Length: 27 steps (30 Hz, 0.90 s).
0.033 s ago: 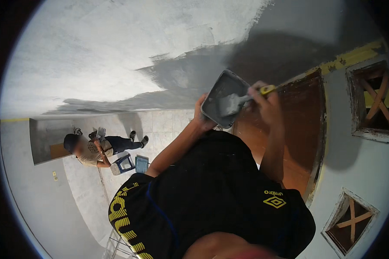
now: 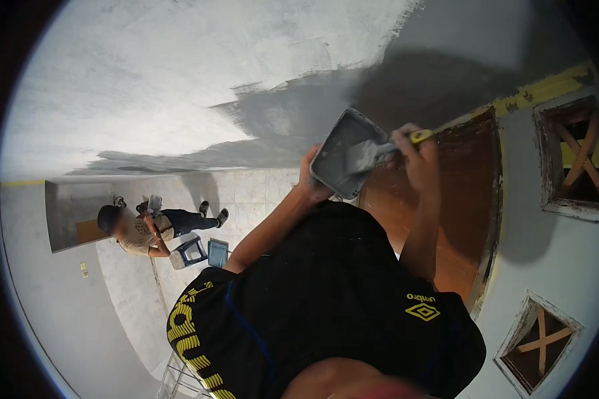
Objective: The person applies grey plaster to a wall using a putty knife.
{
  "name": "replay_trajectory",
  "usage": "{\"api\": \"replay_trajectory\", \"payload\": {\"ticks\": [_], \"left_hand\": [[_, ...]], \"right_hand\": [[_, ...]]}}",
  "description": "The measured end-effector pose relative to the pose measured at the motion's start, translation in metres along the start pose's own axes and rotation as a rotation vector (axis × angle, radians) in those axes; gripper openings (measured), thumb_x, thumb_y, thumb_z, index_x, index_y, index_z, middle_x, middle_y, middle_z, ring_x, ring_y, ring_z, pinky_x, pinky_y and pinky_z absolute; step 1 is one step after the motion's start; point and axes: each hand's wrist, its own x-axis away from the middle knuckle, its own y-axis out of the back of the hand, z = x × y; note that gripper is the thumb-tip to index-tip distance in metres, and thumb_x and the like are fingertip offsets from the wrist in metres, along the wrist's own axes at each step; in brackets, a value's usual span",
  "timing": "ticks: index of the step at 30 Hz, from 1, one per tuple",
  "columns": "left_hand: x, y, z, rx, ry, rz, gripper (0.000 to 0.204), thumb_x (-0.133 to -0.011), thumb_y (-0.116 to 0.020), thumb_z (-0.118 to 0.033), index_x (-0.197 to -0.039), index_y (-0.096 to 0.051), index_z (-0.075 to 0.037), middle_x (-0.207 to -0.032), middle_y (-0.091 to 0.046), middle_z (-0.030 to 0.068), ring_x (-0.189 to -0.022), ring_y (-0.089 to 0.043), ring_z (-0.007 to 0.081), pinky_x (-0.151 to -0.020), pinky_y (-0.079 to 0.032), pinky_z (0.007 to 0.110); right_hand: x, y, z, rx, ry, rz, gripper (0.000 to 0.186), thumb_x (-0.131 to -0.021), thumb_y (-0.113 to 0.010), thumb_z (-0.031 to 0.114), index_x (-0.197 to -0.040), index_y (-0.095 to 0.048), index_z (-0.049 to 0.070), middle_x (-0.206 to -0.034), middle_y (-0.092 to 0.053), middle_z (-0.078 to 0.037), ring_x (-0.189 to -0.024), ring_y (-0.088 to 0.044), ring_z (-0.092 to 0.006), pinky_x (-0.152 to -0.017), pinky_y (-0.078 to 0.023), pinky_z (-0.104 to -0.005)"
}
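Observation:
A dark paint tray with grey paint inside is held tilted before my chest. My left hand grips its left side, with the fingers partly hidden by the tray. My right hand is closed round a paintbrush, whose yellow handle end sticks out past the fingers. The brush's grey-coated bristles are over the inside of the tray; whether they touch its bottom I cannot tell. Beyond the tray spreads a whitish wall surface, partly covered with darker grey paint.
At the left, another person in a cap holds a tray-like thing. Near them are a blue stool and a blue container. A metal ladder frame shows at lower left. To the right are a brown door and openings with crossed slats.
My right hand and the paintbrush have shifted slightly to the right, drawing the bristles toward the tray's right side. The tray and my left hand stay nearly where they were.

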Motion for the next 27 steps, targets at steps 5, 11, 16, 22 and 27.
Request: {"api": "replay_trajectory", "payload": {"ticks": [5, 11, 16, 22, 27], "left_hand": [[-0.005, -0.002, 0.000, 0.045, -0.001, 0.014, 0.062, -0.097, -0.042, -0.046, -0.142, -0.052, -0.003, -0.141, -0.056, 0.0185, -0.127, -0.057, 0.0364, -0.109, -0.045, 0.053], [-0.005, 0.005, 0.002, 0.080, 0.022, -0.005, 0.059, -0.099, -0.041, -0.043, -0.142, -0.052, -0.003, -0.140, -0.057, 0.0176, -0.126, -0.058, 0.0356, -0.109, -0.046, 0.053], [-0.011, 0.005, 0.002, 0.048, 0.029, 0.033, 0.058, -0.099, -0.041, -0.042, -0.141, -0.053, -0.003, -0.140, -0.058, 0.0175, -0.127, -0.058, 0.0355, -0.109, -0.046, 0.053], [-0.014, -0.005, 0.001, 0.047, 0.009, -0.003, 0.057, -0.099, -0.040, -0.041, -0.140, -0.054, -0.003, -0.140, -0.058, 0.0174, -0.126, -0.058, 0.0353, -0.109, -0.046, 0.052], [-0.013, 0.000, 0.005, 0.041, 0.012, 0.030, 0.058, -0.099, -0.039, -0.041, -0.140, -0.054, -0.003, -0.139, -0.058, 0.0172, -0.127, -0.058, 0.0344, -0.109, -0.045, 0.053]], "right_hand": [[0.002, -0.025, 0.003, -0.010, 0.186, -0.115, 0.019, -0.102, -0.061, 0.017, -0.090, -0.063, 0.003, -0.078, -0.064, -0.002, -0.068, -0.062, -0.0079, -0.061, -0.053, -0.0241], [0.003, 0.008, -0.002, 0.021, 0.165, -0.121, 0.014, -0.102, -0.058, 0.011, -0.091, -0.061, 0.003, -0.079, -0.061, -0.003, -0.067, -0.062, -0.0105, -0.063, -0.053, -0.0261], [0.003, 0.002, 0.006, 0.112, 0.297, -0.189, 0.022, -0.103, -0.060, 0.017, -0.087, -0.062, 0.002, -0.072, -0.060, 0.000, -0.065, -0.060, -0.0076, -0.059, -0.048, -0.0249], [0.012, 0.006, 0.005, 0.406, 0.335, -0.251, 0.024, -0.101, -0.062, 0.019, -0.086, -0.061, 0.001, -0.063, -0.055, 0.000, -0.060, -0.055, -0.0070, -0.056, -0.044, -0.0273], [0.015, -0.013, 0.002, 0.246, 0.241, -0.119, 0.025, -0.101, -0.062, 0.019, -0.084, -0.061, 0.001, -0.063, -0.055, 0.001, -0.060, -0.055, -0.0060, -0.056, -0.044, -0.0262]]}}
